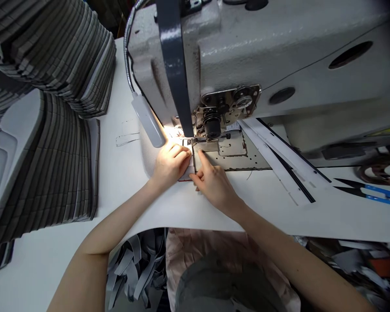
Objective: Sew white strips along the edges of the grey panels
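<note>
A light grey padded fabric piece (150, 157) lies on the white table under the head of a sewing machine (234, 52). My left hand (169, 164) is closed on this piece, its fingertips bunched close to the presser foot (188, 141). At the piece's right edge is my right hand (214, 184), index finger stretched toward the metal needle plate (227, 156). Its thumb and curled fingers pinch the near corner of the fabric. A lit lamp (147, 120) brightens the stitching spot. The needle tip is hard to make out.
Tall stacks of grey padded pieces (63, 160) stand on the left of the table (123, 208). White and black strips (279, 160) and blue-handled snips (370, 190) lie to the right. Below the table edge hang grey fabric strips (133, 264).
</note>
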### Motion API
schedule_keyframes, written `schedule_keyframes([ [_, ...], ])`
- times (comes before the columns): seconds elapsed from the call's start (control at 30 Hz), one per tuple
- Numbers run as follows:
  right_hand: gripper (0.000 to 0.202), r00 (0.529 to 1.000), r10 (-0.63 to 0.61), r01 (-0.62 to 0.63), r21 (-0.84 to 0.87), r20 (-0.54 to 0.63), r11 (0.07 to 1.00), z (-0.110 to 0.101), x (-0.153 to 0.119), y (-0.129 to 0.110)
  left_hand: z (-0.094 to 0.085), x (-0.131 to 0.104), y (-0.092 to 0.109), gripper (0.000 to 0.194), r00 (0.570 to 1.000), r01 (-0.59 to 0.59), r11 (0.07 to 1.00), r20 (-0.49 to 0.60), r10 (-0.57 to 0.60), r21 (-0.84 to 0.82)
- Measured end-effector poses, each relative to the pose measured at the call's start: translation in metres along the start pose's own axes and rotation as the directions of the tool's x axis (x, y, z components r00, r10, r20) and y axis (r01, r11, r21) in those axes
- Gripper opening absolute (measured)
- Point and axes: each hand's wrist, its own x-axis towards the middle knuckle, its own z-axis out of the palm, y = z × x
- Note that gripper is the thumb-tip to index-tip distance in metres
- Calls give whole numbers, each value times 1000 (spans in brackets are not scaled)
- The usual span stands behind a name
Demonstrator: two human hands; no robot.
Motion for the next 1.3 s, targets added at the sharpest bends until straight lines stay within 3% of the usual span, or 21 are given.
schedule_keyframes([
  [0.2, 37, 1000, -10, 8, -75, -29, 997, -5, 3, 4, -10, -12, 5, 18, 998, -28, 999, 50, 29, -28],
  [0.33, 9, 972, -229, 214, -186, -61, 959, -1, -6, 15, -16, -17, 2, 22, 994, -47, 996, 93, 53, -72],
  [0.47, 27, 933, -358, 331, -293, -42, 897, 0, -13, 23, -19, -18, 0, 28, 987, -55, 994, 149, 68, -92],
  [0.67, 31, 914, -407, 365, -437, -2, 822, -4, -19, 26, -18, -23, 7, 27, 987, -135, 991, 84, 136, -24],
  [0.8, 34, 926, -374, 347, -467, 37, 813, -8, -19, 23, -16, -26, 6, 30, 984, -122, 992, 123, 125, -35],
  [1.03, 34, 946, -318, 307, -506, 66, 806, -14, -4, 16, -10, -20, -1, 34, 990, -94, 996, 103, 93, 5],
  [1.3, 31, 971, -222, 232, -549, 86, 803, -19, 13, 12, -3, -7, -14, 26, 989, -112, 991, 100, 106, 66],
])
